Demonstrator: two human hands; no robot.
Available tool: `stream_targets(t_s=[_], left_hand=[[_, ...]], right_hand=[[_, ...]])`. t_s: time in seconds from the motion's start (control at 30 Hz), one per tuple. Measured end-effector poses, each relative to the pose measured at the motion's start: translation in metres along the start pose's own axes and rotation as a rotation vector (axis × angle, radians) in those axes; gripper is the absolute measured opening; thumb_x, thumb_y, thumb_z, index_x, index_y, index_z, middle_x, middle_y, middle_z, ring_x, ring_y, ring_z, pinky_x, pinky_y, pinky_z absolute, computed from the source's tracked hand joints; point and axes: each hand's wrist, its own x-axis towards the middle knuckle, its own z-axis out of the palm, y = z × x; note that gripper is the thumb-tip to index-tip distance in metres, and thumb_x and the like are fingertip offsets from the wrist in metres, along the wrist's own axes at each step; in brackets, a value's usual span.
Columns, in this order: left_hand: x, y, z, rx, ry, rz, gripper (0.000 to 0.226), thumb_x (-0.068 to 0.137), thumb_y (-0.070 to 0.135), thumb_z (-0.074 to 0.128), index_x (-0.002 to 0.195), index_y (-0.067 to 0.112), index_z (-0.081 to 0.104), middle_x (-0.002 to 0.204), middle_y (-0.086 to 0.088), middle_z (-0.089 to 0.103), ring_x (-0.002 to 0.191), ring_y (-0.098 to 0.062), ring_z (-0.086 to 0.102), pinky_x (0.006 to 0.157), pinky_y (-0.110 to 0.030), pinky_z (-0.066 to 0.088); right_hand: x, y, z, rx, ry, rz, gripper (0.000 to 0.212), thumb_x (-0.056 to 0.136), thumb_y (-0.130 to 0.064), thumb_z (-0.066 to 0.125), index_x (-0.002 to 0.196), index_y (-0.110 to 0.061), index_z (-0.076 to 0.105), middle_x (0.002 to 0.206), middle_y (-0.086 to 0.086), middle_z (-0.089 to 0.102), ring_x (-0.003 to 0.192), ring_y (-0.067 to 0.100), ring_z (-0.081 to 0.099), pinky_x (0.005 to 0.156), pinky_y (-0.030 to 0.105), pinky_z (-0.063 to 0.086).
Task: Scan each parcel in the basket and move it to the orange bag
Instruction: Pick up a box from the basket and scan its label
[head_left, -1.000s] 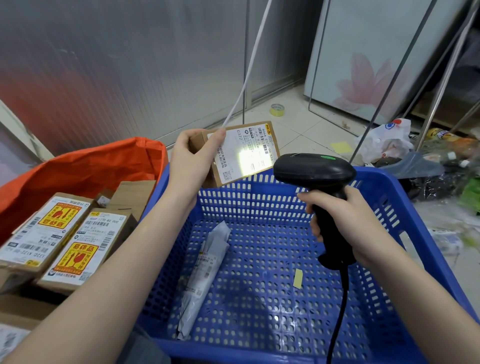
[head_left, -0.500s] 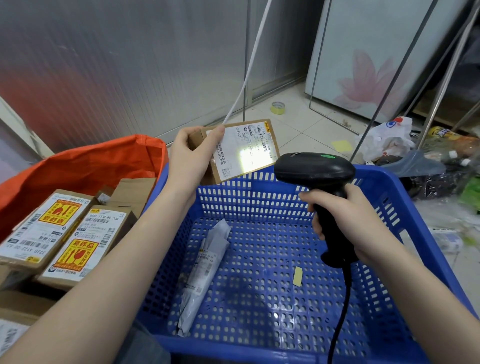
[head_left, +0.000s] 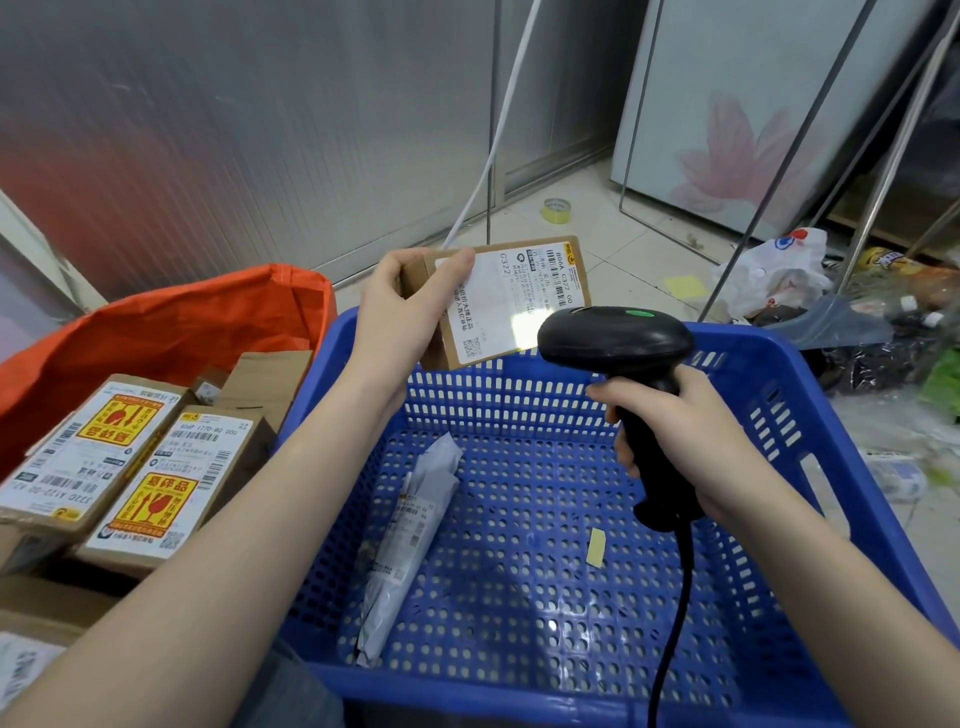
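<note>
Floor beyond basket: tape roll (head_left: 557, 210), white plastic bag (head_left: 779, 270), yellow note (head_left: 684, 285), metal rack legs (head_left: 774, 171), loose litter at right. White cable (head_left: 493, 124) slanting down behind held parcel.

Blue basket (head_left: 810, 384): one grey mailer parcel (head_left: 410, 535) lying on the floor of it, left of centre; small yellow slip (head_left: 596, 546) near it.

Orange bag (head_left: 156, 332), just left of basket: labelled cardboard boxes (head_left: 150, 483) packed inside.

Left hand (head_left: 400, 317): fingers gripping cardboard parcel (head_left: 498, 306), raised above basket's far rim, label lit by scanner.

Right hand (head_left: 680, 441): fingers wrapped round black scanner (head_left: 618, 343), aimed at that label.
</note>
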Motion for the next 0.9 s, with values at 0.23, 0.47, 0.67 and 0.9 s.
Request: stream_targets(t_s=[0.23,0.47,0.67,0.9], left_hand=[[0.004,-0.002,-0.004,-0.004,0.041,-0.001,0.037,0.086,0.036,0.069,0.110,0.011,0.057,0.083,0.002,0.066,0.061,-0.002,0.065,0.046,-0.013,0.043],[0.011,-0.003,-0.009,-0.002,0.083,-0.003,0.033,0.084,0.037,0.071,0.102,0.013,0.058,0.079,0.003,0.064,0.059,-0.004,0.061,0.044,-0.018,0.042],[0.011,-0.004,-0.011,0.002,0.094,-0.021,0.035,0.084,0.037,0.071,0.103,0.011,0.057,0.076,0.002,0.063,0.053,-0.003,0.061,0.040,-0.019,0.041],[0.011,-0.008,-0.010,0.049,0.068,-0.037,0.036,0.084,0.039,0.071,0.103,0.013,0.057,0.081,0.003,0.065,0.060,-0.005,0.062,0.043,-0.017,0.041]], right_hand=[[-0.002,-0.002,-0.002,-0.002,-0.006,-0.015,0.021,0.084,-0.023,0.068,0.075,-0.008,0.056,0.045,-0.004,0.054,0.042,0.015,0.053,0.044,0.026,0.046],[-0.004,-0.004,-0.009,0.005,0.012,-0.005,0.025,0.082,-0.025,0.069,0.075,-0.005,0.055,0.048,0.004,0.053,0.043,0.019,0.051,0.045,0.029,0.044],[-0.007,-0.006,-0.013,0.002,0.018,-0.028,0.027,0.081,-0.025,0.068,0.071,-0.004,0.055,0.047,0.008,0.053,0.042,0.019,0.050,0.046,0.029,0.043],[-0.008,-0.006,-0.018,0.021,0.045,-0.055,0.024,0.083,-0.023,0.067,0.071,-0.006,0.055,0.047,0.005,0.054,0.041,0.017,0.051,0.047,0.028,0.043]])
